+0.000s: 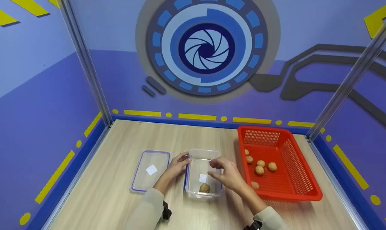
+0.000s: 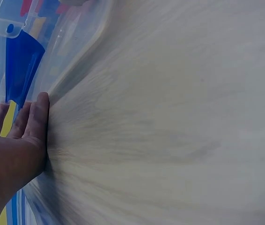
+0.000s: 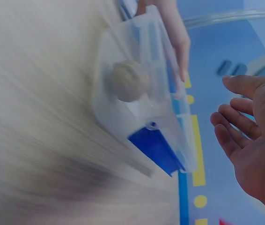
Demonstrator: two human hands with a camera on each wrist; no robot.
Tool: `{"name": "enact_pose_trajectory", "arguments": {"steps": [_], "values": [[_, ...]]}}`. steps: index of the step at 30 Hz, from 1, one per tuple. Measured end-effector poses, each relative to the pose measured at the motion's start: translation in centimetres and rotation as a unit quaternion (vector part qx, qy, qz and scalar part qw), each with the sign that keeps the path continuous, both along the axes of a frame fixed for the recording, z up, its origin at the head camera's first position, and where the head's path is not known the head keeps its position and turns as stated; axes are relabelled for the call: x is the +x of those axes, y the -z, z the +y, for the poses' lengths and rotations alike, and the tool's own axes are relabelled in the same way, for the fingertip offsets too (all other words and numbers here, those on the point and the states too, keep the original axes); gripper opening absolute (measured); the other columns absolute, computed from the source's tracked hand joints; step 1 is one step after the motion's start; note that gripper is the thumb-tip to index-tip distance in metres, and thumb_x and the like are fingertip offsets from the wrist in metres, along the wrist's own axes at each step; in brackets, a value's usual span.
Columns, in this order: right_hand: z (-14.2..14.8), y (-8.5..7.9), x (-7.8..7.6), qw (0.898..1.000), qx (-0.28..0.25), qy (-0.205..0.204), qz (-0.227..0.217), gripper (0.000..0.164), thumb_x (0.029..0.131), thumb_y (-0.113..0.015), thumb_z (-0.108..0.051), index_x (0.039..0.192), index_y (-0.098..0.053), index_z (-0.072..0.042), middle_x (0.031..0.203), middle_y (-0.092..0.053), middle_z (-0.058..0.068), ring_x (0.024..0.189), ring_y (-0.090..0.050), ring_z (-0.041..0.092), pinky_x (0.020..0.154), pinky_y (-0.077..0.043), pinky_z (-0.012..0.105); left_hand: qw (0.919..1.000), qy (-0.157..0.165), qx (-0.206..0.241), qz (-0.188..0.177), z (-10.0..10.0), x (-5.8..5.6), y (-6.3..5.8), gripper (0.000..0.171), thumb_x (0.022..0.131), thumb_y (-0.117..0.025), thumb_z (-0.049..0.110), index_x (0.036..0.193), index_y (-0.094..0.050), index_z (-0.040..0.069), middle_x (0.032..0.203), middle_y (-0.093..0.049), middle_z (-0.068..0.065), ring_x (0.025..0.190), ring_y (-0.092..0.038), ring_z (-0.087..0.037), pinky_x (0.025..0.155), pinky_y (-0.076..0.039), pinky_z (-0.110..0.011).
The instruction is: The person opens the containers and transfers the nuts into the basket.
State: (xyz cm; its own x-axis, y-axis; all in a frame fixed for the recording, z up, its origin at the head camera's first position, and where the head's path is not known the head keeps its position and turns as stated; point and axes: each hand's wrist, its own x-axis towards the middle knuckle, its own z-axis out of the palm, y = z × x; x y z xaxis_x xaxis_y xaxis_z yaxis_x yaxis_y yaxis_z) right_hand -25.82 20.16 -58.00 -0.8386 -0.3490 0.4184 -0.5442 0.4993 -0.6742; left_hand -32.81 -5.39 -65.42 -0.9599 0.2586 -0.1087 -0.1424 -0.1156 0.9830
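A clear plastic container (image 1: 190, 191) with blue side latches stands without its lid on the table. One walnut (image 1: 204, 188) lies inside at the near end, by a white square (image 1: 203, 178). My left hand (image 1: 177, 166) touches the container's left side, its fingers fairly straight by the blue latch (image 2: 22, 65) in the left wrist view. Over the container's right side hovers my right hand (image 1: 228, 174), fingers loosely bent and apart. Nothing lies in its palm in the right wrist view, where the walnut (image 3: 129, 81) shows through the container's wall.
A clear lid (image 1: 142, 182) with a blue seal lies left of the container. To the right, a red plastic basket (image 1: 289, 179) holds several walnuts (image 1: 259, 170). Patterned walls with metal corner posts (image 1: 87, 60) border the wooden table (image 1: 94, 198).
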Motion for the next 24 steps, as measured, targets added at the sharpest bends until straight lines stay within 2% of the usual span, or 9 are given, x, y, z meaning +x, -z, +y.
{"name": "enact_pose_trajectory", "arguments": {"steps": [6,12,18,24], "values": [[-0.5,1.3,0.3,0.999,0.011,-0.028,-0.017,0.026,0.089,-0.086,-0.010,0.112,-0.073,-0.008,0.102,-0.074,0.002,0.096,-0.073,0.032,0.088,-0.062,0.049,1.0000,-0.001,0.000,-0.007,0.1,0.0,0.0,0.055,0.105,-0.067,0.020,0.154,-0.049,0.001,0.154,-0.054,-0.022,0.133,-0.058,-0.040,0.102,-0.056,-0.048],[-0.8,2.2,0.7,0.995,0.015,-0.066,-0.072,0.029,0.091,-0.084,-0.011,0.116,-0.071,-0.004,0.107,-0.073,0.008,0.100,-0.070,0.040,0.093,-0.059,0.056,1.0000,0.001,-0.008,-0.002,0.0,0.0,0.1,0.057,0.105,-0.068,0.022,0.154,-0.049,0.001,0.154,-0.054,-0.022,0.134,-0.058,-0.040,0.102,-0.056,-0.048],[-1.0,2.6,1.0,0.994,0.075,-0.066,-0.043,0.031,0.088,-0.087,-0.014,0.115,-0.074,-0.006,0.108,-0.074,0.011,0.099,-0.071,0.029,0.091,-0.061,0.046,1.0000,0.001,-0.004,-0.006,0.0,-0.1,0.1,0.058,0.104,-0.069,0.023,0.154,-0.049,0.001,0.154,-0.054,-0.021,0.133,-0.058,-0.040,0.101,-0.056,-0.046],[-1.3,2.9,1.0,0.991,0.101,-0.092,-0.012,0.029,0.086,-0.089,-0.014,0.109,-0.075,-0.002,0.101,-0.074,0.014,0.093,-0.071,0.030,0.085,-0.060,0.038,1.0000,0.004,-0.005,0.004,0.0,0.0,0.1,0.055,0.105,-0.067,0.020,0.154,-0.049,0.000,0.151,-0.055,-0.023,0.132,-0.058,-0.041,0.101,-0.056,-0.047]]}}
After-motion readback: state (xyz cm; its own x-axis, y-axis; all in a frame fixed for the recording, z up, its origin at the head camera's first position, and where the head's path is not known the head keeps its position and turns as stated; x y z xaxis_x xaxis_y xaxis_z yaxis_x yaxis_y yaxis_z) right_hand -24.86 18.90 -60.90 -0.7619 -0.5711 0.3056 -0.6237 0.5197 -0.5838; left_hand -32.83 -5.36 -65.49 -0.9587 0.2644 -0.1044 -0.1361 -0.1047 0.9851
